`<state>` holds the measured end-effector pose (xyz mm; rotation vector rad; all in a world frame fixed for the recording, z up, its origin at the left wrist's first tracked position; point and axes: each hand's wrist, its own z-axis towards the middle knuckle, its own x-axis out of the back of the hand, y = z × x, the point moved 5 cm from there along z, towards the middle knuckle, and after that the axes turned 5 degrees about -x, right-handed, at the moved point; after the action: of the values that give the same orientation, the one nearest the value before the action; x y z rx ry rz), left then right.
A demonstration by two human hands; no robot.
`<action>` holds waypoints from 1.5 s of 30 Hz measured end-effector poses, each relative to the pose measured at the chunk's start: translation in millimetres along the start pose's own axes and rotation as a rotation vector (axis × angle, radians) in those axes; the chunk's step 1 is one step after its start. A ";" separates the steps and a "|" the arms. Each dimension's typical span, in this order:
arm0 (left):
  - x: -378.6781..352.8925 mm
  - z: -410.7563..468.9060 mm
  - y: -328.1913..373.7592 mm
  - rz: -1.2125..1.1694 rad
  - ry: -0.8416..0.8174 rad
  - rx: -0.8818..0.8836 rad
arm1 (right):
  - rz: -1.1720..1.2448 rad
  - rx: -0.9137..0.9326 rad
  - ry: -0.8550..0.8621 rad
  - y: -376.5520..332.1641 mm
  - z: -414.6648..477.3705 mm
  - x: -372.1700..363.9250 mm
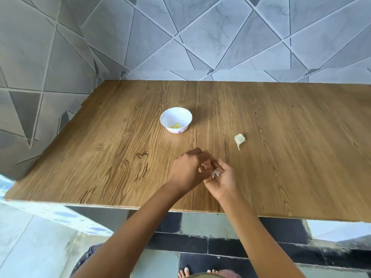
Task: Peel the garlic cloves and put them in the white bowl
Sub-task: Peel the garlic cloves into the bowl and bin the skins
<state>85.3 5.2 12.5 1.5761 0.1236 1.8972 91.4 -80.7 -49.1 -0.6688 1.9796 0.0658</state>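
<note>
White bowl [180, 115] holds yellowish bits [175, 126]; a whitish garlic clove [239, 139] lies nearby.

A wooden table [281, 137] stands against a grey tiled wall [200, 37], above dark floor tiles [220, 247].

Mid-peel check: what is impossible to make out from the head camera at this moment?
1. Head view: whether a clove sits between the left hand and right hand. Curled fingers hide it, and only a whitish scrap shows.
2. Head view: the yellowish contents of the white bowl, too small to count.
3. Head view: the garlic piece on the table, too small to tell clove from skin.
</note>
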 end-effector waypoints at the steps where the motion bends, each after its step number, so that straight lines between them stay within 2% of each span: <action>1: 2.1 -2.8 -1.1 -0.015 0.031 0.026 | -0.014 -0.011 -0.006 1.4 -0.3 -1.5; 6: 8.2 -23.8 -22.2 -0.225 0.249 0.181 | -0.125 -0.078 -0.032 9.0 7.4 -2.7; 9: 17.7 -52.4 -36.1 -0.360 0.396 0.406 | -0.180 -0.162 -0.077 16.9 12.3 -4.0; 13: 30.4 -109.4 -51.3 -0.410 0.584 0.689 | -0.287 -0.323 -0.133 47.6 11.5 -12.1; 17: 47.7 -186.0 -60.3 -0.428 0.769 0.919 | -0.360 -0.518 -0.185 113.5 3.5 -21.1; 24: 69.8 -321.0 -78.5 -0.403 1.050 1.156 | -0.545 -0.781 -0.248 250.1 -17.0 -24.9; 30: 74.1 -408.2 -134.3 -0.388 1.068 1.326 | -0.645 -0.855 -0.158 362.8 -5.8 -0.3; 35: 49.4 -484.4 -225.1 -0.455 1.073 1.454 | -0.730 -0.859 -0.004 462.7 40.5 50.6; 40: -32.5 -551.8 -317.8 -0.599 1.162 1.585 | -0.937 -0.839 0.111 543.9 117.6 137.5; 45: -161.3 -602.5 -409.9 -0.729 1.143 1.693 | -1.147 -0.843 0.176 612.4 203.7 252.9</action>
<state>-278.2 435.9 -476.7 0.5165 2.8099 1.6076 -125.6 394.9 -504.4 -2.3104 1.3885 0.1406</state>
